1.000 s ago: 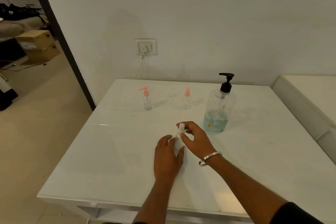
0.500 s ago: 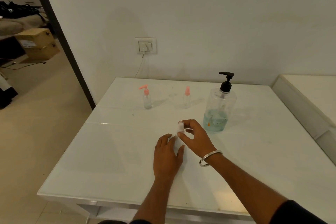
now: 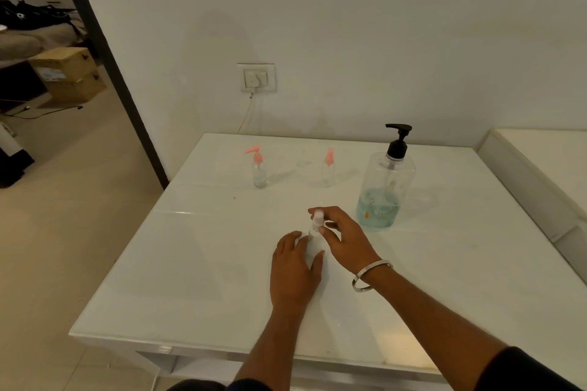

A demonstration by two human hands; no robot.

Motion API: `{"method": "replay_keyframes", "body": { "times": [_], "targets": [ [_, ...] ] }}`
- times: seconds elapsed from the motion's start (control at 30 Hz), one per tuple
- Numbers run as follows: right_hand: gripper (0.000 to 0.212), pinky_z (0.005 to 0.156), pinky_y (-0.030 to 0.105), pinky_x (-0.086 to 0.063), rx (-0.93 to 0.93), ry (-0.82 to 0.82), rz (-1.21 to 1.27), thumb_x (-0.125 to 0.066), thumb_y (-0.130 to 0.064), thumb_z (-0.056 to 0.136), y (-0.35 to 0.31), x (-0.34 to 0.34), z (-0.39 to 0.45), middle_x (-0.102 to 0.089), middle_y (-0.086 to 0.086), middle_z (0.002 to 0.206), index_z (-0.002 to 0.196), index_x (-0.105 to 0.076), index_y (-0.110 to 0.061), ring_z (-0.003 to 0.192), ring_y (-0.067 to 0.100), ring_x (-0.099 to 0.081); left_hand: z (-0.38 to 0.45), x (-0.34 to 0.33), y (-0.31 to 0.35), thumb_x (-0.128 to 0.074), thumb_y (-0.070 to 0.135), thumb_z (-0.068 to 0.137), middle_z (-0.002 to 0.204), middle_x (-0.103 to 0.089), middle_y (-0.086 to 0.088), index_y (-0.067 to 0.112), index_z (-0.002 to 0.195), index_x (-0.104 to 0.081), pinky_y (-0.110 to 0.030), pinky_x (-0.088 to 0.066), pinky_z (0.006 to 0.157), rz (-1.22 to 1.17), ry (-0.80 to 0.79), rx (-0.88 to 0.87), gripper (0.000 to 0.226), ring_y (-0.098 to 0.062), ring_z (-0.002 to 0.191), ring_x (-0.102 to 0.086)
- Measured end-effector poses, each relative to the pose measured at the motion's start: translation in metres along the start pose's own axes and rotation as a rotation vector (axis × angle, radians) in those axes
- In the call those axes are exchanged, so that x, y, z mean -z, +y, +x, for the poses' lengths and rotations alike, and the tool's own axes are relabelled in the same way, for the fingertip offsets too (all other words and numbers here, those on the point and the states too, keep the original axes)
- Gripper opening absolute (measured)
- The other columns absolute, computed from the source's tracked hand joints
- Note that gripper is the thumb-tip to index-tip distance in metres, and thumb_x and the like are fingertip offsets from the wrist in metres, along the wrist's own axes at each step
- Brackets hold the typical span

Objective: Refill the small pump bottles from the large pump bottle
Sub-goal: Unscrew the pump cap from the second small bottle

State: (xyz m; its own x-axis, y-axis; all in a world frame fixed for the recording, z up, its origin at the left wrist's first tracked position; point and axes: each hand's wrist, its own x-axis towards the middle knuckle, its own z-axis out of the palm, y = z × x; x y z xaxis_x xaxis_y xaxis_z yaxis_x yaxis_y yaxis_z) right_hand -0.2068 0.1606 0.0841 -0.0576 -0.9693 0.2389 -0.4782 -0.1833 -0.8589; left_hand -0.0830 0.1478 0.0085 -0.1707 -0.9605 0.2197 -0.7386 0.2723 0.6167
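We note the left hand [image 3: 293, 267] wrapped round the body of a small clear bottle [image 3: 313, 243] standing on the white desk [image 3: 197, 270], while the right hand [image 3: 344, 236] pinches its white cap [image 3: 317, 218]. Just right of the hands stands the large pump bottle [image 3: 386, 187]; two pink-topped small bottles [image 3: 259, 168] [image 3: 328, 168] stand behind, well apart from both hands.
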Motion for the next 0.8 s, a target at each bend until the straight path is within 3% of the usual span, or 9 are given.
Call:
{"method": "replay_keyframes", "body": {
  "times": [0.27,0.37,0.47,0.67,0.8],
  "targets": [
    [0.027,0.092,0.014,-0.046,-0.006,0.063,0.068,-0.052,-0.019,0.093,-0.015,0.007,0.011,-0.059,-0.017,0.114,0.117,-0.052,-0.029,0.108,0.001,-0.057,0.000,-0.002,-0.001,-0.050,0.055,0.086,0.135,-0.051,0.002,0.021,0.127,-0.053,-0.030,-0.036,0.106,0.000,0.023,-0.019,0.053,-0.016,0.126,-0.045],
    [0.023,0.086,0.008,-0.046,-0.013,0.116,0.100,-0.053,-0.025,0.092,-0.024,0.011,0.015,-0.062,-0.011,0.111,0.114,-0.056,-0.025,0.103,0.000,-0.059,0.000,-0.002,-0.002,-0.047,0.058,0.085,0.136,-0.050,0.004,0.023,0.128,-0.052,-0.029,-0.036,0.107,0.006,0.014,-0.004,0.055,-0.014,0.126,-0.044],
    [0.021,0.080,0.005,-0.046,-0.008,0.155,0.108,-0.055,-0.028,0.091,-0.032,0.016,0.020,-0.061,-0.016,0.106,0.112,-0.055,-0.028,0.097,-0.007,-0.059,0.000,-0.001,0.000,-0.048,0.058,0.085,0.136,-0.049,0.005,0.024,0.129,-0.050,-0.030,-0.037,0.107,0.002,0.010,0.009,0.055,-0.014,0.126,-0.044],
    [0.030,0.079,0.005,-0.047,0.001,0.234,0.083,-0.058,-0.020,0.089,-0.044,0.029,0.035,-0.062,-0.003,0.108,0.118,-0.055,-0.012,0.094,0.003,-0.060,0.000,0.000,0.000,-0.054,0.051,0.086,0.134,-0.051,0.003,0.022,0.126,-0.053,-0.029,-0.037,0.106,0.004,0.022,-0.017,0.050,-0.016,0.125,-0.045],
    [0.032,0.079,0.005,-0.048,0.004,0.272,0.072,-0.057,-0.021,0.090,-0.051,0.040,0.040,-0.062,0.000,0.107,0.119,-0.055,-0.010,0.094,0.005,-0.059,0.000,0.001,-0.001,-0.054,0.048,0.086,0.132,-0.052,0.002,0.020,0.124,-0.054,-0.029,-0.037,0.106,0.013,0.043,-0.052,0.047,-0.016,0.125,-0.044]
  ]
}}
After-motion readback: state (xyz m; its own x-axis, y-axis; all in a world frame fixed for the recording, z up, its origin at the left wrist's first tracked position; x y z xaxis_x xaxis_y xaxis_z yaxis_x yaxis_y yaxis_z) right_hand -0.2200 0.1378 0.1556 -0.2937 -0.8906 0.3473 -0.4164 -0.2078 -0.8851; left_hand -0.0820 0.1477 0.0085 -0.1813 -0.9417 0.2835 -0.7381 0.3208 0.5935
